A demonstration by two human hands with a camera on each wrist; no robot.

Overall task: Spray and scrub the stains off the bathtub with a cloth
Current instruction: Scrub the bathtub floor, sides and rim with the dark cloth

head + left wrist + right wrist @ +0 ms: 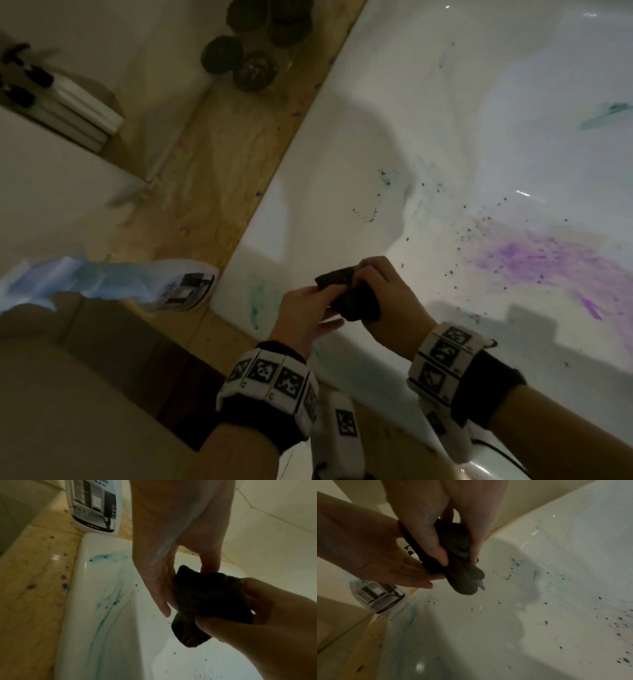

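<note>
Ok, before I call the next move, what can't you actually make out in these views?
- Spray bottle: top blurred in head view, cut off in left wrist view.
- Bottle label: print too blurred.
- Cloth: folds covered by right hand and left hand.
- Dark round objects: too dim.

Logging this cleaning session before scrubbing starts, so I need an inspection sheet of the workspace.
Surface: white bathtub with a purple smear, teal streaks and dark specks.
Job's things: dark cloth bunched above the tub; spray bottle on the wooden ledge by the tub's corner.
Clutter: dark round objects on the ledge.
Grippers: left hand and right hand both grip the cloth.
Cables: thin dark cable near the right wrist.
Surroundings: pale walls.
</note>
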